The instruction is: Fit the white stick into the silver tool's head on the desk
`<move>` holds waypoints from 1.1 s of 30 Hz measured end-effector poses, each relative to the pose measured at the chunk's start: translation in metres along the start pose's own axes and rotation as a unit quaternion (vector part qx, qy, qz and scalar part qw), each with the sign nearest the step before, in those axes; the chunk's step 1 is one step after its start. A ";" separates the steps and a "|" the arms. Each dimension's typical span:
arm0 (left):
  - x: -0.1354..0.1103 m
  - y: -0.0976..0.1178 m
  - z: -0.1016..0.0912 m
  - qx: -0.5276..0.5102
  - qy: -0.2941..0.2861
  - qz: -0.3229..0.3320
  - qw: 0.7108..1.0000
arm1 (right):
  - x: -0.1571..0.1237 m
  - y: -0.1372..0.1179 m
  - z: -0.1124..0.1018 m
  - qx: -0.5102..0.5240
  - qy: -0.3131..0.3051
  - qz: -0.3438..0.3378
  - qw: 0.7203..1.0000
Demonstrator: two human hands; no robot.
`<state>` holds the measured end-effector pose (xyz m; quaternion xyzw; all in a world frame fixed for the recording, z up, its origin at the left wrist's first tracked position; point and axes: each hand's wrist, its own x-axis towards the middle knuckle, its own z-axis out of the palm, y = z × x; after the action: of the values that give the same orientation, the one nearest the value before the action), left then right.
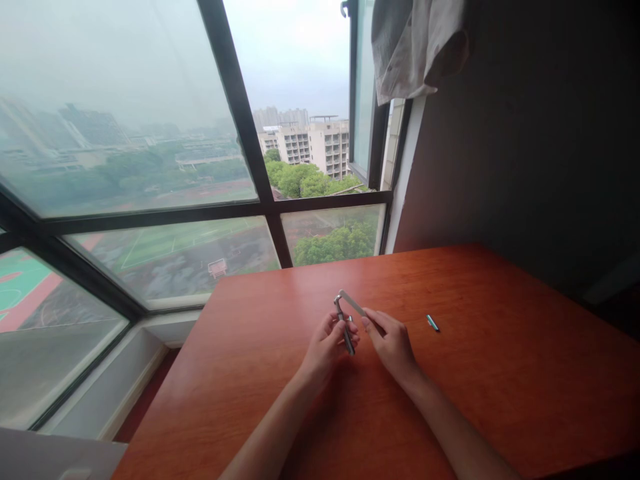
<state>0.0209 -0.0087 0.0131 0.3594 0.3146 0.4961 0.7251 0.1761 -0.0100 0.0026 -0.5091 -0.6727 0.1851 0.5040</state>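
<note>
Both of my hands are raised above the red-brown table. My left hand (325, 343) pinches a slim dark metal piece (349, 339) with a rounded, shiny upper end. In my right hand (393, 340) is a long, flat, pale grey bar (353, 303), gripped near its lower end. The tips of the bar and the metal piece meet at the top, forming a narrow upside-down V; whether they are joined I cannot tell. A small bright bit shows at my left fingertips, too small to name. To the right lies a short teal and dark piece (433, 323).
The wooden table (475, 400) reaches back to a large dark-framed window (270, 207), with one pane swung outward. A grey cloth (415, 53) hangs at the upper right beside a dark wall (510, 147). The table's left edge drops toward a low sill (170, 327).
</note>
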 end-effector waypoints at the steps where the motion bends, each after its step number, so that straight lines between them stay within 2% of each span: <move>1: -0.001 0.001 0.001 -0.001 -0.007 -0.002 1.000 | 0.000 0.000 0.000 0.002 -0.003 -0.002 1.000; 7: -0.003 0.006 0.003 -0.016 0.003 -0.021 1.000 | -0.001 -0.003 0.001 0.018 -0.045 -0.017 0.999; 12: -0.004 0.006 0.003 -0.031 0.000 -0.032 0.999 | 0.000 -0.004 0.000 0.007 -0.013 -0.013 1.000; 20: -0.005 0.008 0.003 -0.015 -0.007 -0.033 0.999 | 0.001 -0.002 -0.001 0.012 -0.001 0.001 1.000; 27: -0.005 0.007 0.001 -0.019 -0.013 -0.032 0.999 | 0.001 -0.007 -0.002 0.033 -0.030 -0.007 0.999; 33: -0.005 0.008 0.002 -0.024 -0.010 -0.037 0.999 | 0.000 -0.008 -0.002 0.002 -0.039 -0.032 0.999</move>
<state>0.0168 -0.0118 0.0214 0.3352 0.3088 0.4724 0.7544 0.1740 -0.0134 0.0099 -0.4791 -0.7070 0.1899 0.4842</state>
